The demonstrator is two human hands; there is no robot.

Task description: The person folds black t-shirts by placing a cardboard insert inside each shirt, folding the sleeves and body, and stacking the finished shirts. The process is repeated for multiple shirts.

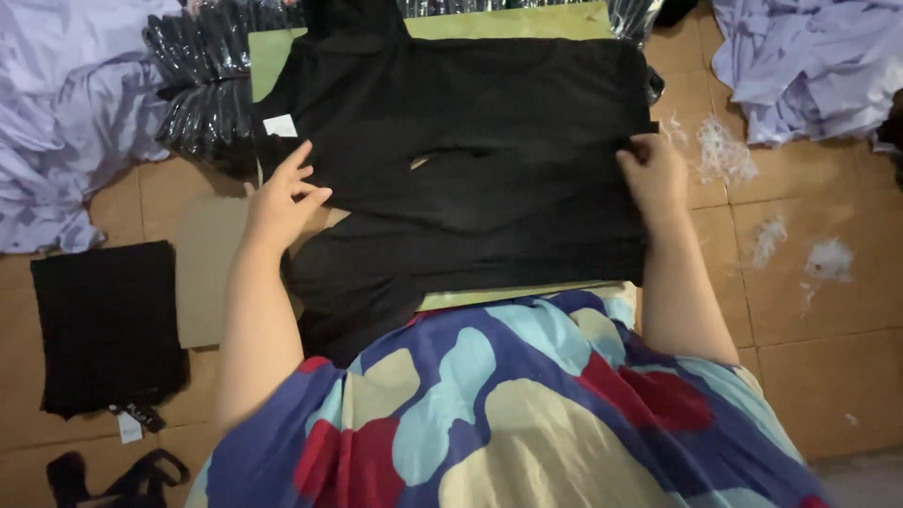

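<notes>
Head view, looking down over a lap in patterned blue, red and cream cloth; black garment (489, 160) spread flat on a yellow-green board (268, 56) resting on a tiled floor (818, 367), long axis running left to right across the board; white tag (279, 125) near the garment's upper left edge; left hand (282, 202) at the garment's left edge, fingers loosely open, touching the fabric without clenching; right hand (652, 174) at the garment's right edge, fingers curled, pinching the fabric there; both hands at opposite ends, garment lying between them, neither clearly nearer its middle; folded black garment (108, 325) on the floor to the left, well apart; lilac cloth heaps (56, 113) at upper corners; black plastic-wrapped bundles (202, 85) just beyond the board's left corner; white fluff scraps (724, 150) near the right hand.
</notes>
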